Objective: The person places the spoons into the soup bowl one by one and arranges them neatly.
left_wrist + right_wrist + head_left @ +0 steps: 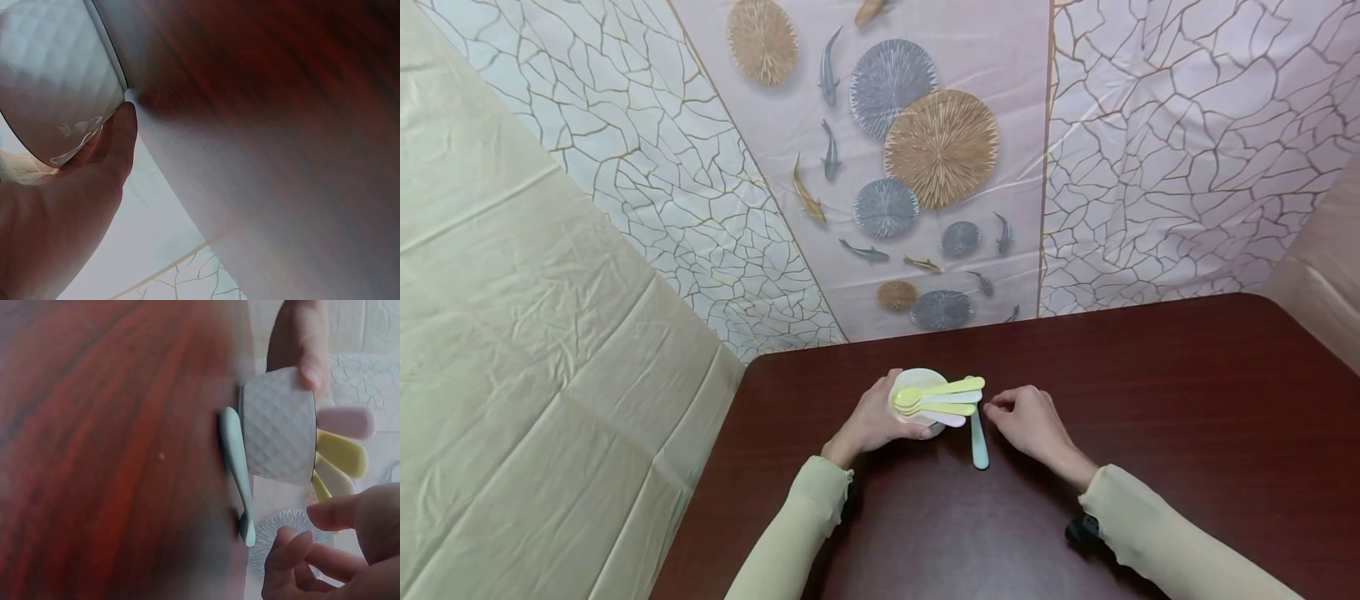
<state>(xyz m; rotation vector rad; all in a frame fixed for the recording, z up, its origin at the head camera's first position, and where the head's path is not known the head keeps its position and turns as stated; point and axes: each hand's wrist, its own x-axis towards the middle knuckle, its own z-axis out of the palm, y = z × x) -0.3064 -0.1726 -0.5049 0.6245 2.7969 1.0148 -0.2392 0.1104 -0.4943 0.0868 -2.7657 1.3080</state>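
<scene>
A white bowl [917,377] with a diamond-patterned outer wall is held by my left hand [874,421], thumb on the near side and fingers around the far side. Several spoons lie in it, bowls inward, handles over the right rim: yellow spoons [951,387] and pale white or pinkish ones [946,419]. On the tabletop right beside the bowl lies a mint-green spoon [979,446]. My right hand [1032,423] hovers just right of that spoon. In the right wrist view its fingers [290,550] are loosely bent, with nothing between them and the thumb.
The dark reddish-brown table [1165,392] stretches away to the right and toward me. Behind it hangs a patterned cloth [925,250] along the back edge. A pale quilted covering [565,333] rises on the left. A dark band [1082,533] sits at my right wrist.
</scene>
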